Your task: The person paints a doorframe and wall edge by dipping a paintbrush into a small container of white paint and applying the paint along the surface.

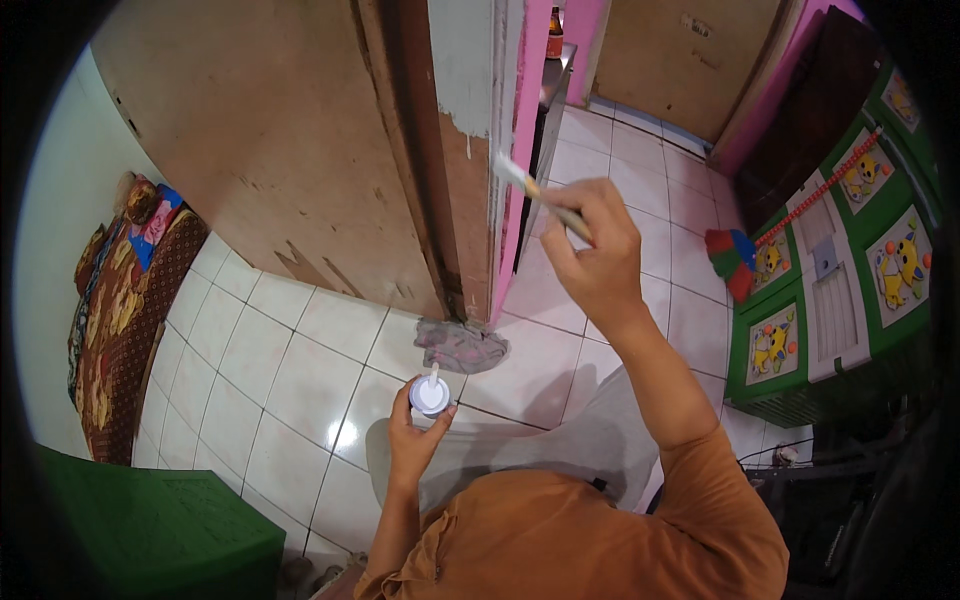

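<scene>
My right hand [598, 248] is closed around the handle of a paintbrush [540, 196]. White paint coats its bristles, which are at the edge of the door frame [463, 200]; I cannot tell whether they touch it. The frame's upper part is pale grey-white with a drip running down, and its lower part is bare brown. Low in front of me, my left hand [412, 432] grips a small paint can [429, 396] with white paint inside. A white streak runs over the can's far rim. Beyond it, a crumpled grey cloth [462, 346] lies on the floor at the foot of the frame.
A worn brown door [260, 150] adjoins the frame on the left. Pink wall trim [513, 150] runs along its right side. At right stands a green drawer cabinet [840, 290] with a colourful duster [732, 262] beside it. A patterned mattress [125, 330] and a green box [150, 525] are at left.
</scene>
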{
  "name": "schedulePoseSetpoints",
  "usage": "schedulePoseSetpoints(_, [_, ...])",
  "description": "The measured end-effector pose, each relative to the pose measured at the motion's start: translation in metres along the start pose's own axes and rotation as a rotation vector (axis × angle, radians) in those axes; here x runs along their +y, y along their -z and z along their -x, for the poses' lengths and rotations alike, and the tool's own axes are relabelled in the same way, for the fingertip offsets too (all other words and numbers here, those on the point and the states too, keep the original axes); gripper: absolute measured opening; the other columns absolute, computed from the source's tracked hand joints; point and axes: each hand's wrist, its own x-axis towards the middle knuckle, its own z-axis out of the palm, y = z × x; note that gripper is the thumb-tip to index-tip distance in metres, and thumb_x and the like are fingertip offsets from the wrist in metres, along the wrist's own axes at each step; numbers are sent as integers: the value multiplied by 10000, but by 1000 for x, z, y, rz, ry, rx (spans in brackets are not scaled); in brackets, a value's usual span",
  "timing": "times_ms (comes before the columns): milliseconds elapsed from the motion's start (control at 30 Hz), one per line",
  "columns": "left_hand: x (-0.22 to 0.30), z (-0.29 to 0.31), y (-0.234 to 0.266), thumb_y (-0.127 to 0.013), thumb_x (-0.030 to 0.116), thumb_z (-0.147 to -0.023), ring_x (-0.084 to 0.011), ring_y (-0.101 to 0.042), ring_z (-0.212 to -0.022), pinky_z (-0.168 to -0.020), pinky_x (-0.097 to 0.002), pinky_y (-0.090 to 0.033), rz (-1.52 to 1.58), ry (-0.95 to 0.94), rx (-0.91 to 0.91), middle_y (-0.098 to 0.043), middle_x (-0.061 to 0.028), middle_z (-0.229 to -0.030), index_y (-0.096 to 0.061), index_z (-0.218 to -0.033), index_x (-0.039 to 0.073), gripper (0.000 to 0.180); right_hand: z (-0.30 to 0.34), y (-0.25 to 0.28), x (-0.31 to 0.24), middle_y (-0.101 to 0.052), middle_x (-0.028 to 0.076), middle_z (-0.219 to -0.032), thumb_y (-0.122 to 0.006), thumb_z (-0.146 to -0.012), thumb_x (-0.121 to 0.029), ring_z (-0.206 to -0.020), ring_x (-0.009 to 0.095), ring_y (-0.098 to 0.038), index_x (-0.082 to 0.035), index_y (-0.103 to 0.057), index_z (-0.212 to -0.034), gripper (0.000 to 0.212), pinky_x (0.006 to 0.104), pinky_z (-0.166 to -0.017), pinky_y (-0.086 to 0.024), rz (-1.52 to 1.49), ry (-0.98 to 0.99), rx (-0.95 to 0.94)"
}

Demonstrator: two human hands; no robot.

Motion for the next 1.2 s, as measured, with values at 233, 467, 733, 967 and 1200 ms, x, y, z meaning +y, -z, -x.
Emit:
schedulePoseSetpoints(233, [5, 6, 5, -871, 31, -840, -221, -606, -1259, -1109, -354, -473, 31, -7, -16, -627, -135, -1332, -513, -1458, -66, 720, 36, -18, 12, -603, 157, -980, -685, -865, 22, -811, 303, -678, 19, -696, -1064, 198, 385, -719, -557, -33, -219, -168])
schedulePoseSetpoints(467, [13, 13, 9, -875, 40, -839, -219, -613, -1244, -1100, -351, -475, 29, -9, -14, -635, -130, -1319, -525, -1443, -56, 704, -27, 0, -16, -617, 162, -993, -695, -864, 16, -797, 302, -676, 22, -700, -1044, 180, 376, -699, -550, -48, -97, -71])
schedulePoseSetpoints(733, [26, 12, 6, -880, 48, -839, -206, -622, -1226, -1099, -348, -466, 36, -41, -3, -651, -112, -1289, -544, -1429, -48, 685, -106, 28, -42, -628, 138, -906, -716, -845, 2, -750, 278, -654, 4, -715, -1007, 162, 371, -666, -538, 106, 187, 117])
schedulePoseSetpoints(967, [28, 15, 9, -873, 45, -845, -199, -621, -1210, -1088, -341, -472, 24, -38, -21, -647, -107, -1282, -546, -1423, -48, 670, -134, 45, -56, -673, 122, -957, -721, -848, -22, -810, 241, -673, -17, -729, -1012, 164, 357, -730, -537, 156, 319, 286])
schedulePoseSetpoints(1200, [-3, 11, 6, -864, 39, -852, -201, -620, -1217, -1094, -346, -473, -35, -11, 12, -640, -113, -1298, -528, -1446, -60, 690, -19, 36, -21, -684, 102, -957, -764, -892, -39, -866, 199, -660, 15, -729, -1074, 192, 320, -782, -522, -68, -24, 177])
